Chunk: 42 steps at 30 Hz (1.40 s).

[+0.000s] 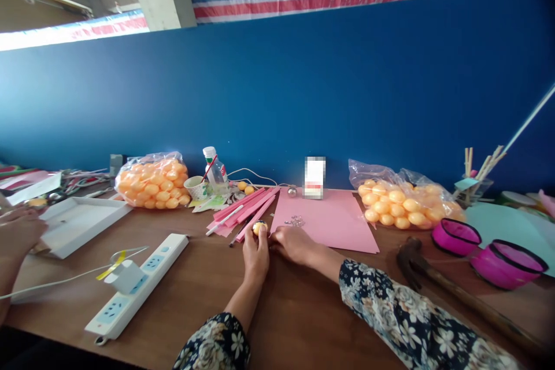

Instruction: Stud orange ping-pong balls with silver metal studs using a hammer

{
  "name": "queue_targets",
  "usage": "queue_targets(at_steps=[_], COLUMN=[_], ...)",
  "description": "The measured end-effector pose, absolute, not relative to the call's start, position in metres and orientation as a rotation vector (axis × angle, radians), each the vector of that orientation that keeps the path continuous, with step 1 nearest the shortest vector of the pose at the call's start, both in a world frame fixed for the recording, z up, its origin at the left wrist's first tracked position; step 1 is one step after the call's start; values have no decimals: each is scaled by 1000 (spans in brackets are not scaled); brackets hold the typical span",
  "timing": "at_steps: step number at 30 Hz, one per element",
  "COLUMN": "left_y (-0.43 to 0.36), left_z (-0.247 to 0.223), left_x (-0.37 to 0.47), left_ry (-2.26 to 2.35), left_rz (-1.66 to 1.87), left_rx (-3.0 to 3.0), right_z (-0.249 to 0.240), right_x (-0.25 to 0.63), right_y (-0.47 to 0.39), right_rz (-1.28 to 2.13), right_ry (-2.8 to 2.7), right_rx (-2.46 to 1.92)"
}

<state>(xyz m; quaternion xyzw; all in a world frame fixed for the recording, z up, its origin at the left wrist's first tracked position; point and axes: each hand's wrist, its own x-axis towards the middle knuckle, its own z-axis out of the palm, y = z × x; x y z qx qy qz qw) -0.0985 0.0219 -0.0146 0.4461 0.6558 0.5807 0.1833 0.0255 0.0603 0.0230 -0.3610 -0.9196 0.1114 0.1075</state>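
Left fingers [255, 248] closed round orange ball [260, 228], lower centre; right fingers [291, 244] pinched beside it, grip unclear; bottle label [224, 172] unreadable; brown desk [208, 295], blue partition [277, 98] behind

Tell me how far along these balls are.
No finished piece is identifiable. The left hand holds one dark-topped orange ball, the right hand beside it. Apparently left: two clear plastic bags of orange balls and tiny silvery pieces on the pink sheet.
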Motion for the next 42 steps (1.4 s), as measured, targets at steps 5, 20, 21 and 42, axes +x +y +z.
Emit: queue_targets(at_steps=[5, 20, 21, 42], left_y=[23, 23, 23, 23], left_z=[-17, -18, -18, -19], left_x=[-100, -98, -98, -98], left_ry=[1845, 1794, 1794, 1802], left_rz=[1665, 1654, 1653, 1616], left_rx=[1264, 1218, 1217, 1249], right_z=[14, 23, 21, 6], right_x=[10, 79, 81, 81], right_y=[50, 112, 110, 132], right_rz=[377, 358, 366, 287], right_ry=[-2688, -2471, -2471, -2355], right_rx=[-1127, -1326, -1318, -1540])
